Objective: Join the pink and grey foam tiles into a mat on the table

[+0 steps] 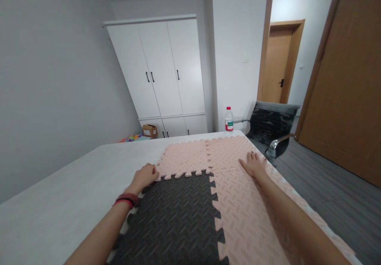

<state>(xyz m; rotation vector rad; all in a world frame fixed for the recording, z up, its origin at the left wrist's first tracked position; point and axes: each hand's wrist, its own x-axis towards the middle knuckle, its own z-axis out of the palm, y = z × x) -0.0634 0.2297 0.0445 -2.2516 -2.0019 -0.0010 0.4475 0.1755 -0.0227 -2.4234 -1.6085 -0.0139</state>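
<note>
A black foam mat tile (pixel 178 217) with a raised tread pattern and toothed edges lies before me on a white tabletop. Pale pink foam mat tiles border it: one beyond it (pixel 184 155), another at the far right (pixel 228 149), and a larger pink stretch (pixel 247 213) along its right side. With fingers curled, my left hand (pixel 145 175) closes on the near left corner of the far pink tile, where it meets the black one; its fingertips are partly hidden. Flat on the pink tiles near the right edge rests my right hand (pixel 253 164), fingers spread and holding nothing.
A plastic bottle with a red cap (pixel 229 121) stands at the table's far edge. Beyond the right side is a black chair (pixel 270 124). A white wardrobe (pixel 166 66) and a cardboard box (pixel 149 130) are behind the white table (pixel 74 185).
</note>
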